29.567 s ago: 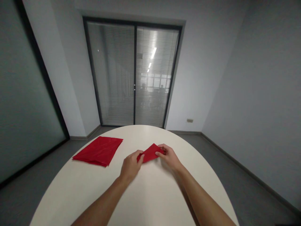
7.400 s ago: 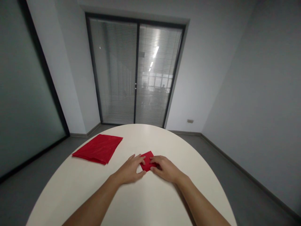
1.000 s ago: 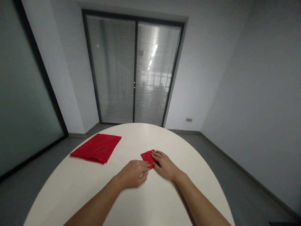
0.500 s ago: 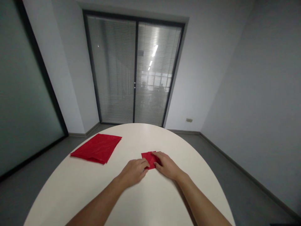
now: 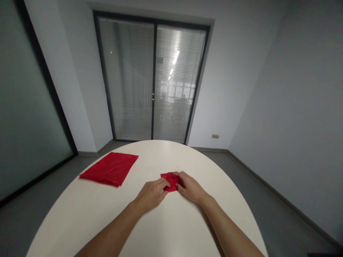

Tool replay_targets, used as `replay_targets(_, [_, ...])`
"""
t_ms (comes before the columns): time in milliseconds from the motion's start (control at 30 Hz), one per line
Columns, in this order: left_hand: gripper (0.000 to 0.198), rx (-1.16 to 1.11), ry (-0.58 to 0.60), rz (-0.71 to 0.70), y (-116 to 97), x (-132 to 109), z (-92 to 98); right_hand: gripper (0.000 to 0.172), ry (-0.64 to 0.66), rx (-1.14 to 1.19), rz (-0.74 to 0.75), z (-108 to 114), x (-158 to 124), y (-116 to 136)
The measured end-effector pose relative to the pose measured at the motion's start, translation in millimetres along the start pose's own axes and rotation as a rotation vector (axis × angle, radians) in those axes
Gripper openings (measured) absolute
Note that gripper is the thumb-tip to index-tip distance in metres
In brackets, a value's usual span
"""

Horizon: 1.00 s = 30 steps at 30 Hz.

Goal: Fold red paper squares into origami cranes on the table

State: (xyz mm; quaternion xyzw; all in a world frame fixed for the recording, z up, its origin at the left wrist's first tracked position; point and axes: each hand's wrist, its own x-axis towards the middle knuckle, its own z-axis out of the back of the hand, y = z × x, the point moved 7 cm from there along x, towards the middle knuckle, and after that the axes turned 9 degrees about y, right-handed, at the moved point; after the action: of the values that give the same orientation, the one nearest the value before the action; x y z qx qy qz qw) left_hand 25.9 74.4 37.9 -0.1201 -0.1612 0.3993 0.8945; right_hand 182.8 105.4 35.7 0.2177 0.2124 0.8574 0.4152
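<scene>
A small folded piece of red paper point(image 5: 173, 182) lies on the white round table in front of me. My left hand point(image 5: 152, 192) pinches its lower left edge, with thumb and fingers close together. On the right side of the paper, my right hand point(image 5: 190, 187) grips it, fingers curled over the far edge and thumb at the near one. The fingers partly cover the paper, and creases show in its middle. Further left lies a larger stack of red sheets point(image 5: 111, 168), touched by neither hand.
The round white table point(image 5: 150, 235) has a curved edge on the left, far and right sides. Beyond it stand a glass door with blinds point(image 5: 128, 78) and grey walls. A frosted glass panel point(image 5: 24, 117) is at the left.
My left hand has shifted slightly left and up at the paper's edge. More creasing shows in the middle of the small paper. The right hand and the stack stay nearly in place.
</scene>
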Motion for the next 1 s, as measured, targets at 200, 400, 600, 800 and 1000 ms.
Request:
replay_targets(200, [0.022,-0.020,-0.008,0.003,3.5,0.1,-2.8,0.044,-0.005,-0.001,-0.011,-0.7,0.9,-2.0])
replay_targets(400, [0.020,-0.031,-0.008,0.004,8.4,1.4,-7.7,0.039,-0.018,-0.054,-0.066,1.1,0.1,-6.8])
replay_targets(600, [0.026,-0.068,-0.029,0.015,10.9,1.6,-7.9,0.035,-0.033,-0.131,-0.124,5.1,-0.3,-8.8])
replay_targets(800, [0.034,-0.069,-0.029,0.033,15.9,1.2,-11.5,0.012,-0.022,-0.170,-0.179,9.2,-0.2,-0.9])
replay_targets(1000, [0.027,-0.078,-0.033,0.037,17.9,-1.0,-10.2,0.016,-0.004,-0.119,-0.129,8.7,-0.3,3.8])
